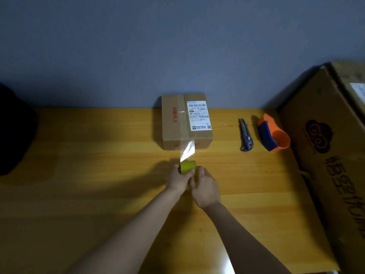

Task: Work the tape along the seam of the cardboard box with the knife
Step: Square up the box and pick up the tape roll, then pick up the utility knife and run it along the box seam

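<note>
A small cardboard box (173,123) with a white shipping label stands at the back of the wooden table, against the wall. Clear tape runs along its top seam and stretches off the front face as a shiny strip (187,151) down to a yellow-green tape roll (188,167). My left hand (178,179) and my right hand (205,186) both grip this roll, just in front of the box. A blue utility knife (245,135) lies untouched on the table to the right of the box.
An orange and blue tape dispenser (273,135) lies beside the knife. A large cardboard carton (331,155) fills the right side. A dark object (13,131) sits at the left edge. The wooden table (88,165) spreads to the left of my arms.
</note>
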